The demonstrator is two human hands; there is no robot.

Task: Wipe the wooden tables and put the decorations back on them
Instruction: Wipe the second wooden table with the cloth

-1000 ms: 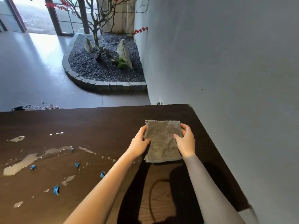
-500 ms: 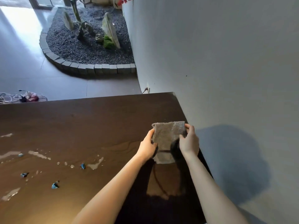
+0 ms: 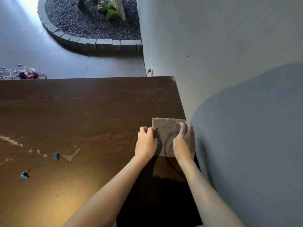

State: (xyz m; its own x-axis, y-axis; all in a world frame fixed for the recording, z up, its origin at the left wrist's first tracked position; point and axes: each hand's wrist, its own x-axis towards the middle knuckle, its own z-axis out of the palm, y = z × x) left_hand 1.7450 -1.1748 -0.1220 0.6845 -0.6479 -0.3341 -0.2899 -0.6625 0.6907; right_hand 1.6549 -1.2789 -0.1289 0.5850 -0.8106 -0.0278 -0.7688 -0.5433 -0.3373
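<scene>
A folded grey cloth [image 3: 167, 131] lies flat on the dark wooden table [image 3: 82, 112], close to the table's right edge by the wall. My left hand [image 3: 146, 143] holds the cloth's left edge with curled fingers. My right hand [image 3: 184, 141] rests on its right side, fingers bent down onto the fabric. Wet streaks [image 3: 70, 154] and small blue scraps [image 3: 56, 156] lie on the table's left part.
A grey wall [image 3: 229, 63] runs along the table's right edge. Beyond the far edge is a tiled floor with a stone-edged gravel bed [image 3: 91, 27] and a bundle of cables [image 3: 24, 73]. Another blue scrap [image 3: 25, 174] sits near the left.
The cloth has come down from being held up in both hands to lying flat on the table near the wall. The view has tilted downward and to the right.
</scene>
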